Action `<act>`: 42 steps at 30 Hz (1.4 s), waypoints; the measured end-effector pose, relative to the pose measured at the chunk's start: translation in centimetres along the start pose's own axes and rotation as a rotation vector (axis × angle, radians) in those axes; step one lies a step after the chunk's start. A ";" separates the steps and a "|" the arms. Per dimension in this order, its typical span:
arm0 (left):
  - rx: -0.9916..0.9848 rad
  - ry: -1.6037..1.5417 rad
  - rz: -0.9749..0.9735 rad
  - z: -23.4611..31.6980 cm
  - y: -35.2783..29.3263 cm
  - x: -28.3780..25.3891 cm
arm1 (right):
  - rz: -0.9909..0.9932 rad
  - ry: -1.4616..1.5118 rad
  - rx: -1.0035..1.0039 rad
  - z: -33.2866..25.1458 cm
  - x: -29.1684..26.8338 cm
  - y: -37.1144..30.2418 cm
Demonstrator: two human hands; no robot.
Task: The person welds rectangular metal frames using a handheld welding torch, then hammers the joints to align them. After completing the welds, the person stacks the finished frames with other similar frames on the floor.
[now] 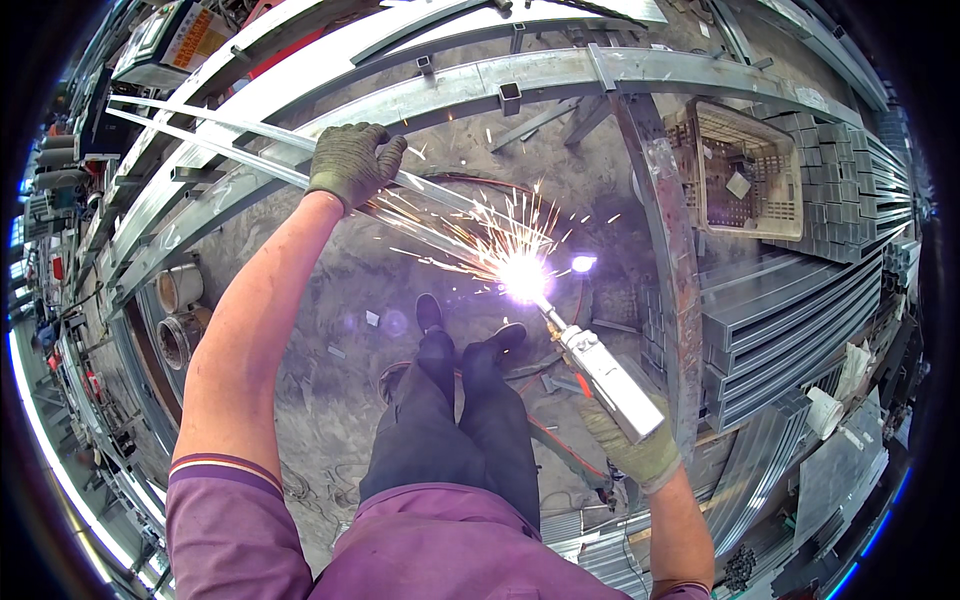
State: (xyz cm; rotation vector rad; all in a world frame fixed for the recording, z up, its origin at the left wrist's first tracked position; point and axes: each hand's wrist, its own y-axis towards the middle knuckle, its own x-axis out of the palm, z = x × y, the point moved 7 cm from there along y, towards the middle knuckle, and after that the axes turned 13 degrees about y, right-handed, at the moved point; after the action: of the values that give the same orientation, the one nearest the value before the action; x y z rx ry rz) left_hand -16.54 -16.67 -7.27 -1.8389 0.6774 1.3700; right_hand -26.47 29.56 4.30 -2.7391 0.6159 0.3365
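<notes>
My left hand (352, 168), in an olive-green work glove, is closed on a pair of long, thin metal bars (208, 148). They stretch from the upper left toward the middle, where glare hides their near ends. In my right hand (632, 445), also gloved, is a silver welding torch (608, 378) with a narrow nozzle and a red part on its side. The torch tip points up and left into a blinding white-violet glow (524, 275) at the bars' end. Orange sparks fan upward and left from it. The exact contact point is lost in the glare.
A steel frame (560, 72) of square tubing spans the far side, with a rusty upright (672, 270) at right. Beyond it are a beige plastic crate (795, 185) and stacked steel tubes (780, 325). Hoses cross the floor near my feet. Metal buckets (180, 288) stand at left.
</notes>
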 end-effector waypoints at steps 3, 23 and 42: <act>0.000 -0.012 0.038 0.1 -0.1 -0.1 | 0.010 -0.008 -0.023 -0.3 0.0 0.1; 0.000 -0.017 0.096 0.1 -0.2 -0.1 | -0.019 -0.059 -0.022 -0.1 -0.1 -0.9; 0.022 0.009 0.130 -0.4 0.1 0.7 | 0.027 -0.021 0.107 1.3 0.1 -4.6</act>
State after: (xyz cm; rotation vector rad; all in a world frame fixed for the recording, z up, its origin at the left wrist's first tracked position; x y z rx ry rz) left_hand -16.12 -17.05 -7.92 -1.8118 0.8265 1.4317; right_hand -24.53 33.89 4.15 -2.6237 0.6468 0.3288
